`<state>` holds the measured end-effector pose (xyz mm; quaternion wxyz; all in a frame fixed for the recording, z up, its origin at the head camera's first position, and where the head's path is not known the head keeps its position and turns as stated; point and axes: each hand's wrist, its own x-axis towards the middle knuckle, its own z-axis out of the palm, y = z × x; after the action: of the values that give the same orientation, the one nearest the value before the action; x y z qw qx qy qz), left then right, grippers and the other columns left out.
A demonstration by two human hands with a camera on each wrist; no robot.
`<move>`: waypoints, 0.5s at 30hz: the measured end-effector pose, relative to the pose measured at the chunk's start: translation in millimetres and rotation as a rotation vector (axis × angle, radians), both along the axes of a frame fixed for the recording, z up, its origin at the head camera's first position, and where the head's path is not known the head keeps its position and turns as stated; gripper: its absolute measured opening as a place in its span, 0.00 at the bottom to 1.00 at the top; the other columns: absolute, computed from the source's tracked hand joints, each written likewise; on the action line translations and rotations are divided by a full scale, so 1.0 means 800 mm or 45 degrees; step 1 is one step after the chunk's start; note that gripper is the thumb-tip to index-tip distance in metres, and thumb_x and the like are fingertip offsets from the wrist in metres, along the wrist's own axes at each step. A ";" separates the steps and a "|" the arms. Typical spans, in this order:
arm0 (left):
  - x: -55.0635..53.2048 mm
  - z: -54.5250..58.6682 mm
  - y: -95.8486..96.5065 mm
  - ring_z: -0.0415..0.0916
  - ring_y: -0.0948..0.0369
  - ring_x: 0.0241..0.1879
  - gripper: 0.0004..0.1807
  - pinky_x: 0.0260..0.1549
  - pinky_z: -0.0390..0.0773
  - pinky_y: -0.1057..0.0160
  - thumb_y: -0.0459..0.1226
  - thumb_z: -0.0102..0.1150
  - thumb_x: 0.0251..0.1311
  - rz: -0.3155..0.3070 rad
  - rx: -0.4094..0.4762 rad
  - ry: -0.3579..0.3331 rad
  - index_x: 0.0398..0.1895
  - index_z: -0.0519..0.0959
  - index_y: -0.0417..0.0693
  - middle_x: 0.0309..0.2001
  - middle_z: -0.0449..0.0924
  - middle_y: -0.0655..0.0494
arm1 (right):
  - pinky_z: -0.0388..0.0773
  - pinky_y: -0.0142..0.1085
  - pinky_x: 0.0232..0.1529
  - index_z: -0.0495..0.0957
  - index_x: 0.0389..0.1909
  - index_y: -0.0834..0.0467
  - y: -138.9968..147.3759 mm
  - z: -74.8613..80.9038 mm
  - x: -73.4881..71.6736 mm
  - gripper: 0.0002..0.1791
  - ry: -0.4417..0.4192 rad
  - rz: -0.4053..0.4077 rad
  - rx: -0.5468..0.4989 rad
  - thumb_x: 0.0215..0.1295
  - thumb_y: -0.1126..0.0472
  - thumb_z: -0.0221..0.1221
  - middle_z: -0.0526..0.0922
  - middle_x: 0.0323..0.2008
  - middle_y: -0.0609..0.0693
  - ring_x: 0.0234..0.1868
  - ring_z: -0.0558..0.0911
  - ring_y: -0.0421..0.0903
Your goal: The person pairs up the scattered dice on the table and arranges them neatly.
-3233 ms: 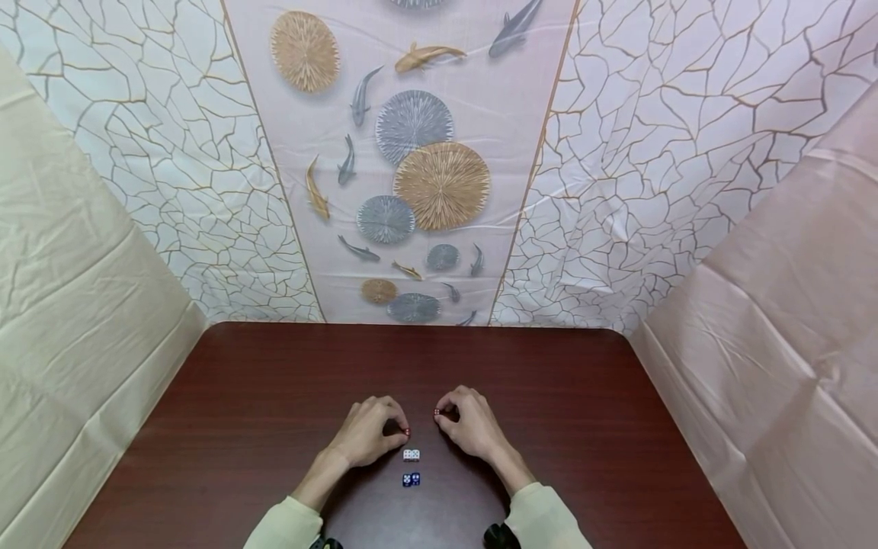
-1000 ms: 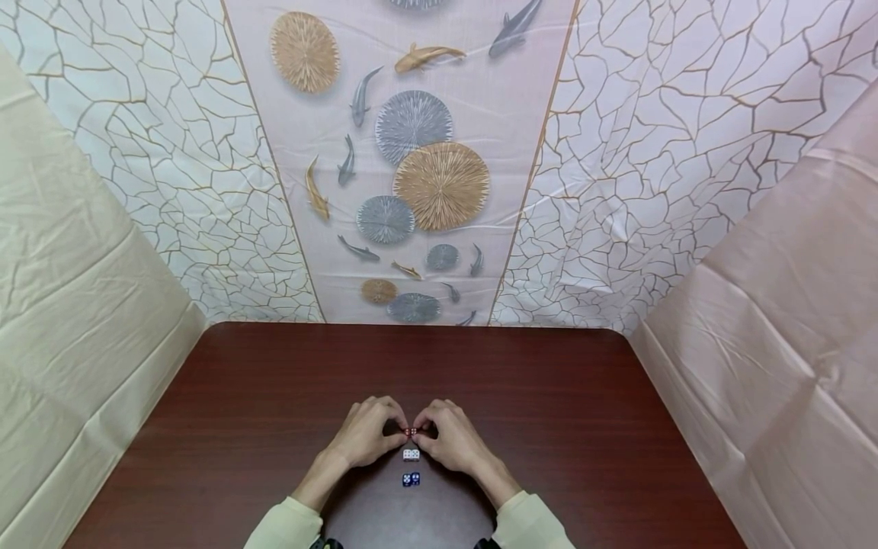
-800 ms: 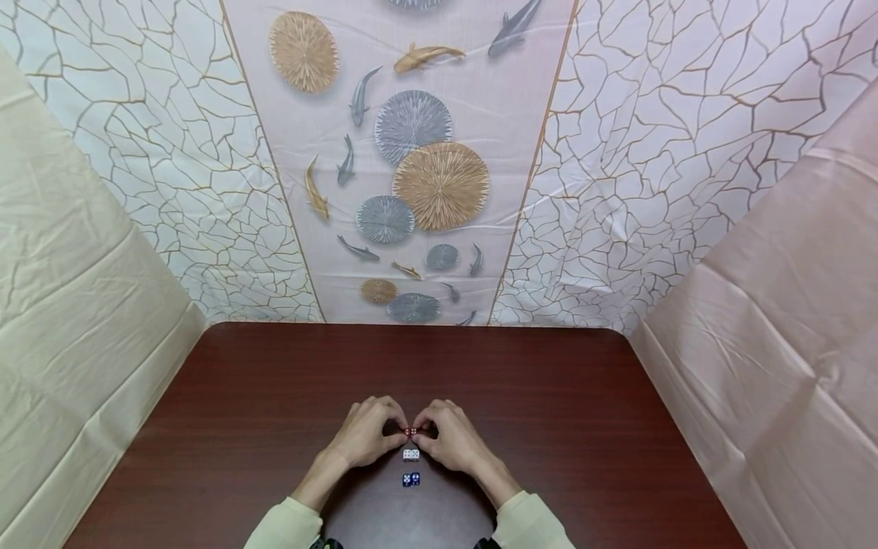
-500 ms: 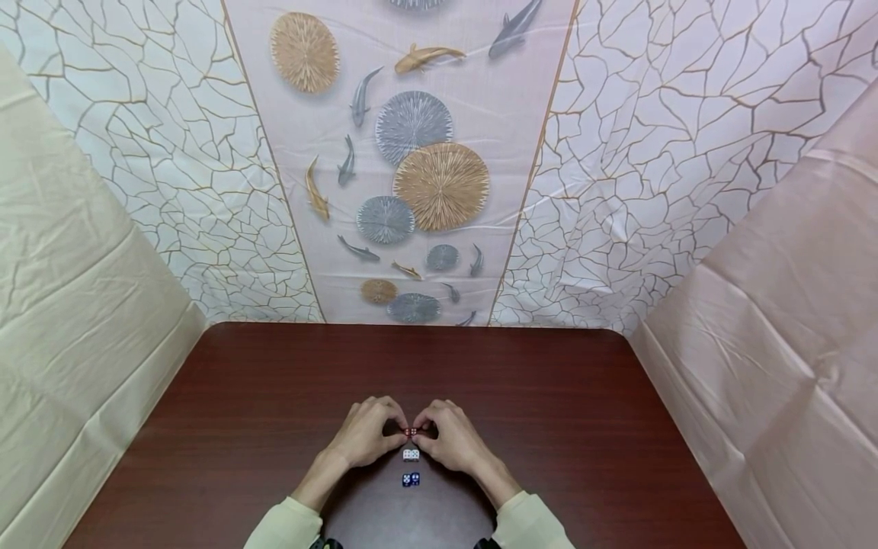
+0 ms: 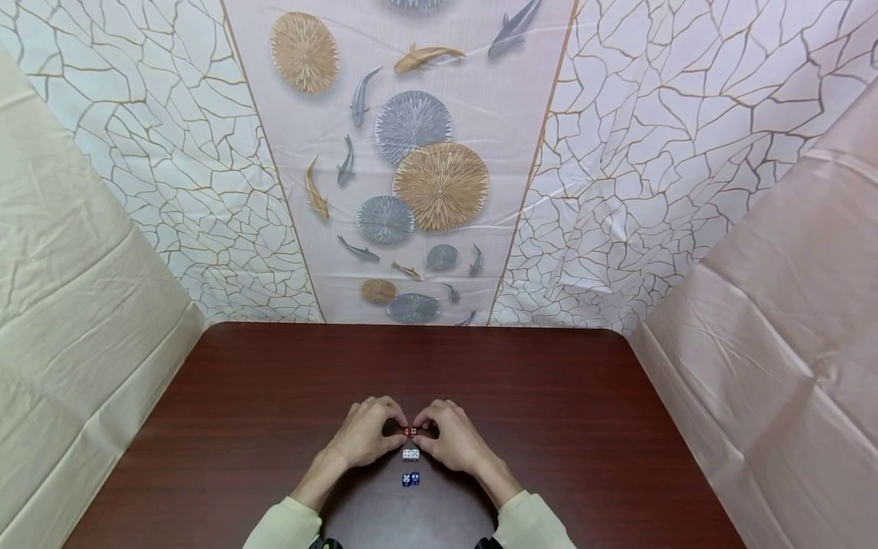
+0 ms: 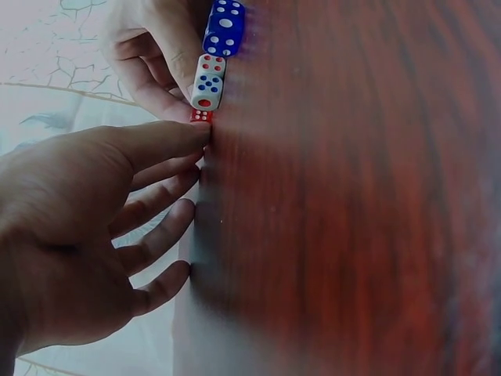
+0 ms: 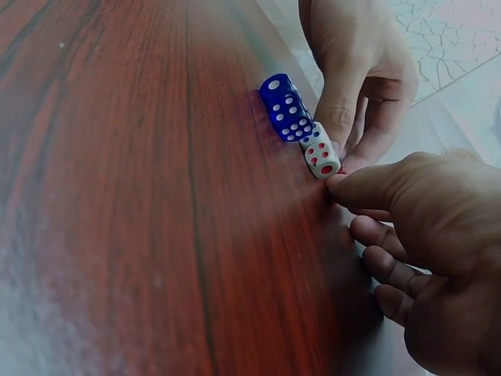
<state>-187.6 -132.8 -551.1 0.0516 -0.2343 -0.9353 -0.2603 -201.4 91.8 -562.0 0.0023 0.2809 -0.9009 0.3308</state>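
Two red dice sit side by side on the table, with both hands meeting at them. My left hand (image 5: 365, 431) pinches the left red die (image 5: 407, 432) between thumb and fingertips. From the other side, my right hand (image 5: 450, 438) pinches the right red die (image 5: 414, 431). The fingers hide most of both; a dotted red face (image 6: 201, 116) shows in the left wrist view. Just nearer the body lies a pair of touching white dice (image 5: 411, 455) with red and blue pips. Closer still is a pair of blue dice (image 5: 411, 479) with white pips.
The dark red-brown wooden table (image 5: 274, 366) has a glossy top. A patterned cloth (image 5: 439, 267) with fish and round shapes hangs behind its far edge. Plain cream cloths hang along the left side (image 5: 82, 343) and right side (image 5: 775, 343).
Since the oldest frame, my right hand has carried its red die left and nearer the body, up beside the other red die. Over the last second both hands have stayed still.
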 end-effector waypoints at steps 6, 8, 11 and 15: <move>-0.002 -0.001 -0.003 0.87 0.50 0.54 0.09 0.52 0.80 0.43 0.39 0.82 0.63 -0.013 0.003 -0.052 0.44 0.93 0.53 0.49 0.91 0.57 | 0.81 0.36 0.52 0.91 0.48 0.54 0.006 0.001 -0.001 0.10 -0.034 0.008 -0.013 0.70 0.59 0.78 0.89 0.44 0.47 0.48 0.84 0.45; -0.003 -0.001 -0.005 0.87 0.50 0.56 0.10 0.53 0.80 0.42 0.39 0.81 0.64 -0.027 0.013 -0.073 0.47 0.92 0.51 0.50 0.91 0.56 | 0.81 0.38 0.54 0.91 0.50 0.54 0.008 0.001 -0.001 0.11 -0.043 0.012 -0.020 0.70 0.59 0.78 0.90 0.44 0.47 0.49 0.84 0.45; -0.003 0.000 -0.009 0.88 0.49 0.57 0.13 0.56 0.81 0.39 0.39 0.80 0.66 -0.050 0.037 -0.096 0.51 0.92 0.50 0.52 0.92 0.54 | 0.82 0.38 0.55 0.91 0.52 0.54 0.013 0.002 -0.001 0.12 -0.059 0.016 -0.034 0.71 0.58 0.77 0.90 0.46 0.47 0.51 0.84 0.46; -0.003 0.001 -0.013 0.89 0.51 0.57 0.15 0.60 0.83 0.40 0.40 0.79 0.68 -0.064 0.063 -0.100 0.55 0.91 0.49 0.53 0.92 0.54 | 0.84 0.40 0.58 0.90 0.54 0.54 0.019 0.005 -0.001 0.14 -0.051 0.030 -0.051 0.72 0.56 0.77 0.90 0.48 0.47 0.53 0.86 0.47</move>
<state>-189.9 -143.2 -550.6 0.0139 -0.2460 -0.9236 -0.2937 -202.2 107.3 -557.8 -0.0140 0.2846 -0.8907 0.3543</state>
